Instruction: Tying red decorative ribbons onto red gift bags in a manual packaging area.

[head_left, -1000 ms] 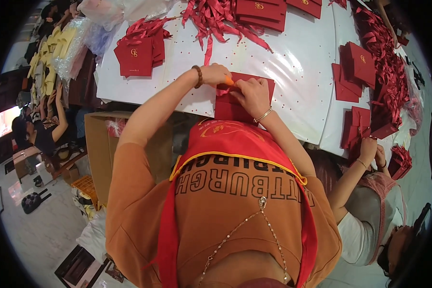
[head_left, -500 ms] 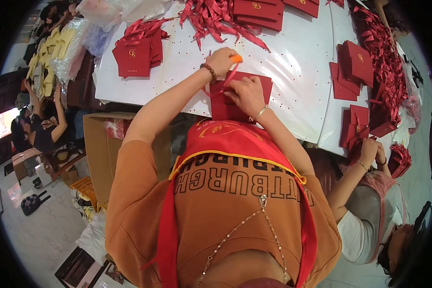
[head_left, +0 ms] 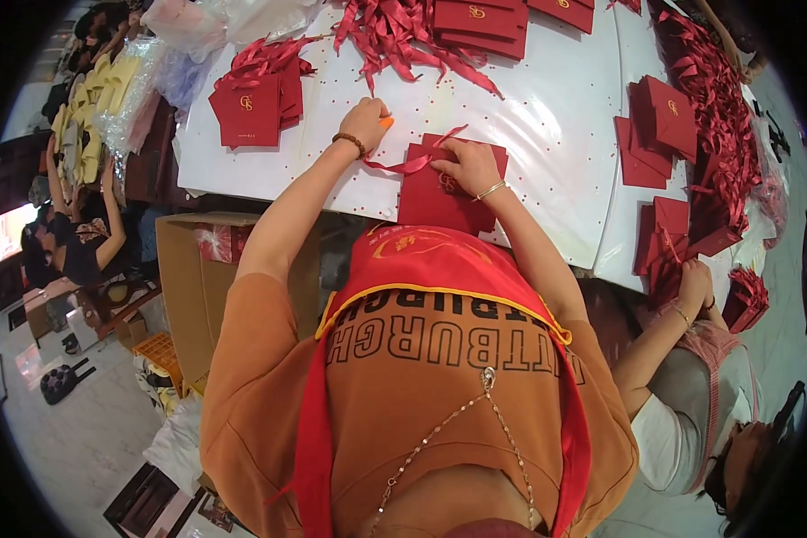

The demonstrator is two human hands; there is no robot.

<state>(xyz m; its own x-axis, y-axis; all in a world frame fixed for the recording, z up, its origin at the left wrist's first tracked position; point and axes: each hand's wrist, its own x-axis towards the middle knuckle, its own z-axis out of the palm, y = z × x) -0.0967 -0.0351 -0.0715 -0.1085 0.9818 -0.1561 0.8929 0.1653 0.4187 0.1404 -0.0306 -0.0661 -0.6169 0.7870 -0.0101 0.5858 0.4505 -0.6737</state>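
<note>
On the white table, a dark red paper bag (head_left: 448, 208) with gold print lies flat in front of me. A shiny red ribbon (head_left: 402, 167) loops out from its top edge to the left. My right hand (head_left: 472, 167) pinches the ribbon at the bag's upper part. Up and to the left, my left hand (head_left: 364, 122) is off the bag, just below the ribbon pile. A small orange piece (head_left: 386, 122) shows at its thumb side; whether it is worn or held is unclear. The back of the left hand hides most of its fingers.
Loose red ribbons (head_left: 386, 36) and stacked red bags (head_left: 481, 27) lie at the far side. Another bag stack (head_left: 249, 112) is on the left. To the right, a co-worker's hands (head_left: 695, 282) handle red bags. A cardboard box (head_left: 184, 296) stands below the table's left edge.
My left hand has moved left, away from the bag and ribbon loop. The ribbon, raised before, now lies lower across the bag's top. My right hand has shifted slightly.
</note>
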